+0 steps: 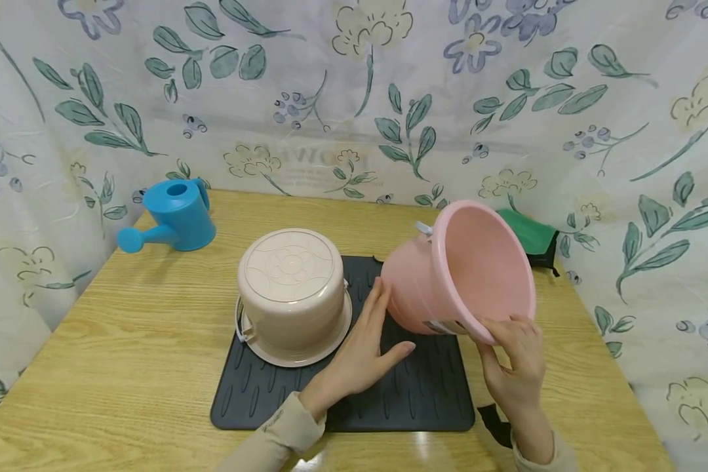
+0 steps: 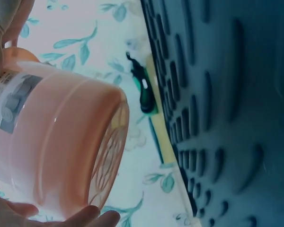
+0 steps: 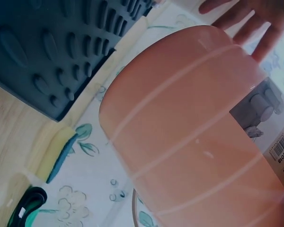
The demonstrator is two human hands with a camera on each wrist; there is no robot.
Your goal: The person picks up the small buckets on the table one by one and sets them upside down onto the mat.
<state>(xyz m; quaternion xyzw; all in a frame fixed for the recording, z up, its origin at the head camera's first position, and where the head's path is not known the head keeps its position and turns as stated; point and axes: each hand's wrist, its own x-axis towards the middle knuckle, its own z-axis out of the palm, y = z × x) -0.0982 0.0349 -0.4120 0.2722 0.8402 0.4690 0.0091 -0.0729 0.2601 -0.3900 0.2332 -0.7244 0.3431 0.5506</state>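
A pink bucket [image 1: 410, 282] is tilted over the right part of a dark ridged mat [image 1: 419, 400], its mouth facing up and to the right. My right hand [image 1: 516, 367] grips its rim, thumb and fingers on either side. Against the bucket's side near the base rest the fingertips of my left hand [image 1: 360, 354], fingers extended. In the left wrist view the patterned base of the bucket [image 2: 52, 142] shows beside the fingers. The right wrist view shows the bucket's side [image 3: 180, 123] and my left hand [image 3: 265, 21] with fingers spread.
An upturned beige bucket [image 1: 292, 282] stands on the mat's left part. A blue watering can [image 1: 183, 216] is at the back left of the wooden table [image 1: 124, 367]. A green and black item [image 1: 528, 235] lies behind the pink bucket; a sponge [image 3: 54, 156] shows in the right wrist view.
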